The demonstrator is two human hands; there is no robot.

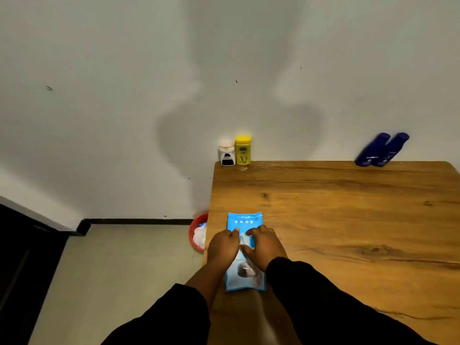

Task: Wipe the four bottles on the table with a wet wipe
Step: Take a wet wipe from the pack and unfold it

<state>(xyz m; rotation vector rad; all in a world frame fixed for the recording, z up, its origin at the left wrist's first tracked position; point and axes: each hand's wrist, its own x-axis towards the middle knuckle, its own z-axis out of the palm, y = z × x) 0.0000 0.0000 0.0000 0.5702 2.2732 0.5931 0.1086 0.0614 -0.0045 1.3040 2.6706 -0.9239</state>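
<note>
Over the wooden table (pixel 348 220), the person is working at the blue wet wipe pack (pixel 245 220) lying flat near the front-left edge. The left hand (pixel 222 246) is gripping the pack's side with curled fingers, and the right hand (pixel 266 245) is pinching at the middle opening, so it looks like the wipe-fetching step. Waiting at the back wall are two dark blue bottles (pixel 373 149), a yellow bottle (pixel 243 150) and a white bottle (pixel 226 154). Next up, probably: pulling one wipe free and reaching far.

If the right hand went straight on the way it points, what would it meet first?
Probably the left hand: the right hand points leftward across the pack, fingertips nearly meeting.
</note>
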